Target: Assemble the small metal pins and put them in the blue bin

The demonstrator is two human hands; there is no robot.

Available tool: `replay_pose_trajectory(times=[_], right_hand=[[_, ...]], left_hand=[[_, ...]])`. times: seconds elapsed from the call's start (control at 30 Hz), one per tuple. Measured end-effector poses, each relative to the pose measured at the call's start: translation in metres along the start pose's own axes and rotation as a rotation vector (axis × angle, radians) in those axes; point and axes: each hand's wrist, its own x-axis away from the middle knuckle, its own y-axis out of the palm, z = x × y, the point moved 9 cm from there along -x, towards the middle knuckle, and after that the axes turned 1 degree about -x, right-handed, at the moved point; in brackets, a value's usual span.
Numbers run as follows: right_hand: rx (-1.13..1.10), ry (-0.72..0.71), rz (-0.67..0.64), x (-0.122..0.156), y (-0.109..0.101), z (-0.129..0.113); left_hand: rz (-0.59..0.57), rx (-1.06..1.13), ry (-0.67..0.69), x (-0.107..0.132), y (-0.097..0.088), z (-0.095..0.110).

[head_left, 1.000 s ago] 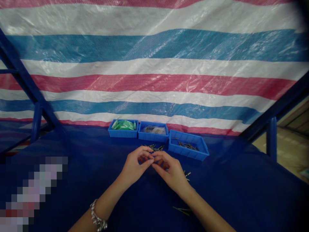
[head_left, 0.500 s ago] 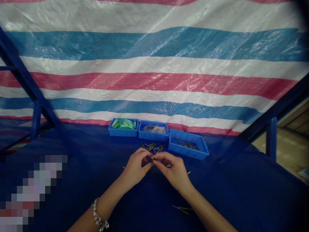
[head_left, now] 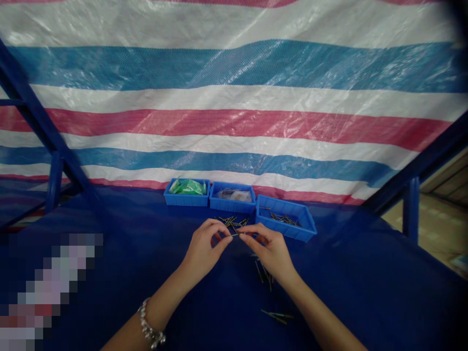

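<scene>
My left hand (head_left: 206,247) and my right hand (head_left: 269,249) meet fingertip to fingertip above the blue tabletop. Between their pinched thumbs and fingers runs a thin metal rod (head_left: 235,235), one end in each hand; its exact kind is too small to make out. Just beyond the fingers lies a loose pile of similar slim rods (head_left: 230,222), dark with brassy and silvery parts. More slim rods (head_left: 266,277) lie under and beside my right hand, which partly covers them. Closer to me is a small group of rods (head_left: 278,316).
Three blue bins stand along the back: one with green plastic packets (head_left: 188,187), one with clear bags (head_left: 234,195), and a right-hand bin (head_left: 285,229) with several rods. Behind them hangs a striped tarpaulin (head_left: 234,122). Blue metal posts (head_left: 54,180) rise at both sides.
My hands have drawn slightly apart and a little farther from me, so the rod shows between the fingertips. Rods beside my right hand are now more exposed.
</scene>
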Motion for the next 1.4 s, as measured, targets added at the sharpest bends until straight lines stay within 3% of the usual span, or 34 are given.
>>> replay_pose_trajectory(times=[0.17, 0.37, 0.8, 1.17, 1.4], right_hand=[[0.047, -0.027, -0.038, -0.001, 0.003, 0.008], [0.076, -0.024, -0.074, 0.0, 0.008, 0.011], [0.01, -0.039, -0.031, 0.001, 0.002, -0.008], [0.067, -0.172, -0.087, 0.005, 0.01, -0.027], [0.111, -0.146, -0.025, 0.002, -0.001, -0.022]], left_hand=[[0.087, 0.002, 0.082, 0.001, -0.008, 0.012], [0.107, -0.01, 0.137, 0.002, -0.009, 0.017], [0.102, -0.178, 0.21, 0.005, -0.007, 0.018], [0.04, -0.188, 0.185, 0.006, 0.003, 0.011], [0.109, -0.176, 0.223, 0.005, -0.006, 0.018]])
